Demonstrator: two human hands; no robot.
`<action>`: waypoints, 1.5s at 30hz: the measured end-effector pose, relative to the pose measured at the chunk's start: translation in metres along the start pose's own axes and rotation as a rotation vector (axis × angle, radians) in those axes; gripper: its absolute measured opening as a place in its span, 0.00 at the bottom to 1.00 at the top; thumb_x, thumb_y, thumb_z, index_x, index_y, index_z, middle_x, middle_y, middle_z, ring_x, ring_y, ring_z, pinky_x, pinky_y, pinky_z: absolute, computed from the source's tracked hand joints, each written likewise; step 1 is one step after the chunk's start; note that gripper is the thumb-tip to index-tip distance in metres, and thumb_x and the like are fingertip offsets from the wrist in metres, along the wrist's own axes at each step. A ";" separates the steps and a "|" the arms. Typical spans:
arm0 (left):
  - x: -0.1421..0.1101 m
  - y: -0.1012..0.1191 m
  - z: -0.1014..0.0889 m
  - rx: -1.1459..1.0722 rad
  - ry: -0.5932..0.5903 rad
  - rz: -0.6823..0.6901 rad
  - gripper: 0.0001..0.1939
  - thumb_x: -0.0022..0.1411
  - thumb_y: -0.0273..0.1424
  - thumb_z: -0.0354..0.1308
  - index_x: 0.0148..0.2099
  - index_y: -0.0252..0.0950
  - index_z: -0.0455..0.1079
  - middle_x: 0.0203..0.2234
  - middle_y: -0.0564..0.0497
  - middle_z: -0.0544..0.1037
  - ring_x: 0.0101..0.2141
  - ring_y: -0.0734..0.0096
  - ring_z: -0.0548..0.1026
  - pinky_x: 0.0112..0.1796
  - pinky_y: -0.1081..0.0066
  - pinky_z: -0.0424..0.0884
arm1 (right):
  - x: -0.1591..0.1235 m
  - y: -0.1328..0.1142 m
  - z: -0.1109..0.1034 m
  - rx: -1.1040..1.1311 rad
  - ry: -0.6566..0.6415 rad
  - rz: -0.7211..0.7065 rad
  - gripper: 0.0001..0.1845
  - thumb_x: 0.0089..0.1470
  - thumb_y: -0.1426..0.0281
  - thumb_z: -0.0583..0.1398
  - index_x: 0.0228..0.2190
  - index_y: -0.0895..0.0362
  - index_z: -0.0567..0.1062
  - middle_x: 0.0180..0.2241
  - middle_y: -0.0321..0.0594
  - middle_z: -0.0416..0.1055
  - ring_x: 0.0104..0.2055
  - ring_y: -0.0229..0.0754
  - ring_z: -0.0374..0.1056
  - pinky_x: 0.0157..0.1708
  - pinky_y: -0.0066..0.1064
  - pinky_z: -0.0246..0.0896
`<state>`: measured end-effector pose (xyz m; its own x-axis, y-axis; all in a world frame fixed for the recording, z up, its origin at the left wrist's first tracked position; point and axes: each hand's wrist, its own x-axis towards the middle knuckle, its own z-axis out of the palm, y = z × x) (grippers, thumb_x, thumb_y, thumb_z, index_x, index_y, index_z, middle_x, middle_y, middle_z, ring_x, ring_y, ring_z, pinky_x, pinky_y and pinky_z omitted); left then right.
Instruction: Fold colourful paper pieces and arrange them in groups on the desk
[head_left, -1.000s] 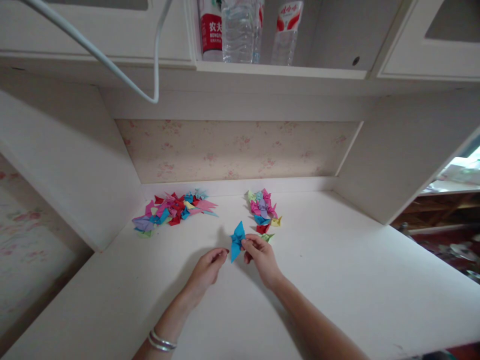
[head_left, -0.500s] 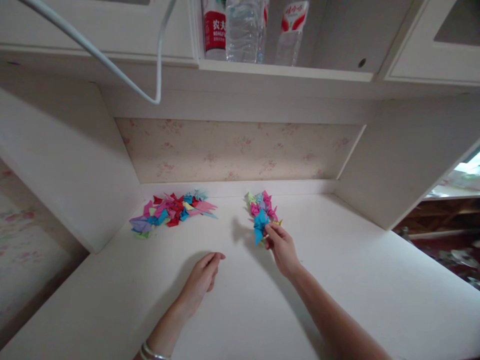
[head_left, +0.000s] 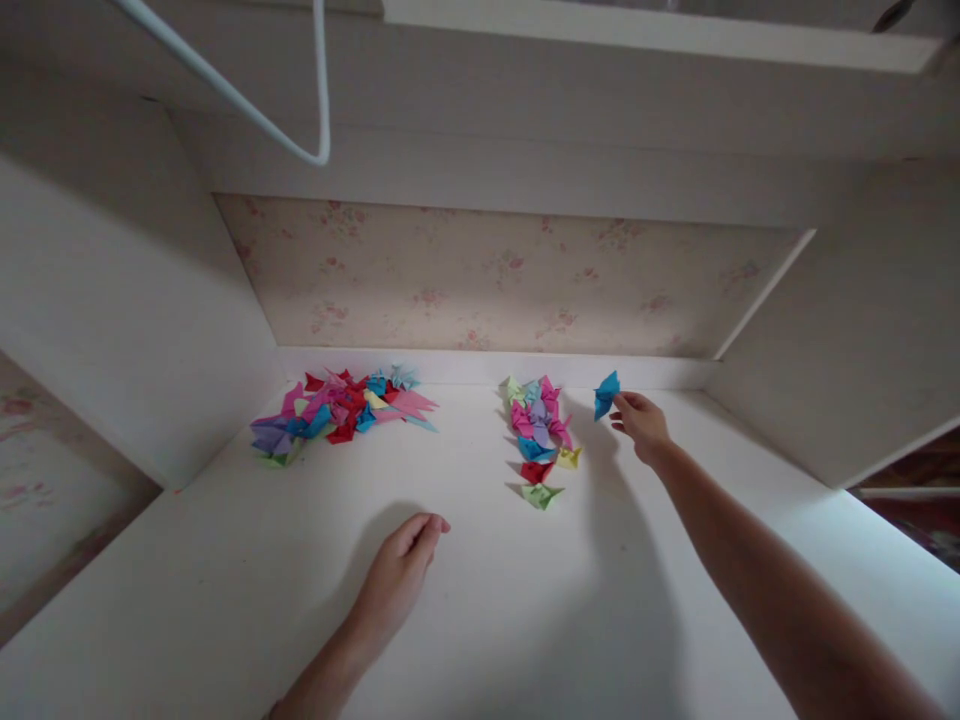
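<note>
A blue origami crane (head_left: 606, 396) is pinched by one edge in the fingers of my right hand (head_left: 641, 425), held above the back right of the white tabletop (head_left: 480, 620). Left of it lies a cluster of folded paper cranes (head_left: 539, 422) in pink, purple and pale green. In front of that cluster are another blue one (head_left: 535, 449), a red one (head_left: 536, 472), a light green one (head_left: 541, 495) and a yellow one (head_left: 569, 458). My left hand (head_left: 401, 560) rests closed near the middle, with nothing visible in it. A mixed pile of paper cranes (head_left: 345, 408) lies at the back left.
A floral back panel (head_left: 487, 280) closes off the rear, between white side panels (head_left: 832, 330). Overhead runs the cabinet's underside (head_left: 562, 110). A white bent rod or cable (head_left: 322, 100) hangs down at the upper left.
My right hand has carried the blue crane right and back, away from the cluster, uncovering the cranes at its front. My left hand stays closed in about the same place. The view has tipped downward.
</note>
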<state>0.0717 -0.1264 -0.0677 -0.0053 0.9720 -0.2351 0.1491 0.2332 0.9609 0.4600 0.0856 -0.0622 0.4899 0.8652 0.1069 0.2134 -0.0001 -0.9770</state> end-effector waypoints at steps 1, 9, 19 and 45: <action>0.000 0.000 0.001 0.041 0.010 0.015 0.25 0.59 0.52 0.49 0.40 0.35 0.69 0.17 0.62 0.52 0.18 0.78 0.49 0.20 0.75 0.46 | 0.006 0.006 0.004 -0.023 -0.025 0.003 0.17 0.46 0.58 0.62 0.34 0.58 0.73 0.27 0.39 0.71 0.24 0.35 0.67 0.21 0.25 0.65; 0.001 0.001 0.000 0.283 0.023 0.126 0.22 0.63 0.48 0.47 0.33 0.36 0.71 0.22 0.55 0.67 0.26 0.72 0.62 0.28 0.74 0.57 | 0.044 0.027 0.033 -0.299 -0.206 -0.068 0.15 0.50 0.60 0.58 0.36 0.59 0.74 0.28 0.40 0.74 0.21 0.36 0.66 0.21 0.26 0.59; 0.007 -0.001 -0.001 0.255 0.016 0.006 0.25 0.62 0.51 0.45 0.33 0.36 0.70 0.16 0.60 0.51 0.20 0.75 0.53 0.24 0.73 0.49 | 0.078 0.055 0.056 -0.548 -0.214 -0.210 0.15 0.53 0.61 0.54 0.38 0.54 0.74 0.35 0.43 0.75 0.37 0.45 0.68 0.37 0.32 0.59; 0.005 -0.007 -0.004 0.135 0.030 0.044 0.22 0.60 0.50 0.50 0.31 0.36 0.68 0.14 0.60 0.52 0.18 0.76 0.53 0.21 0.74 0.48 | 0.044 0.056 0.019 -0.455 0.180 -0.149 0.26 0.53 0.63 0.46 0.46 0.63 0.72 0.37 0.51 0.73 0.39 0.51 0.68 0.39 0.42 0.60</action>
<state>0.0671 -0.1229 -0.0751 -0.0254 0.9821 -0.1865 0.2810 0.1861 0.9415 0.4777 0.1336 -0.1154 0.5551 0.7726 0.3081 0.6187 -0.1360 -0.7738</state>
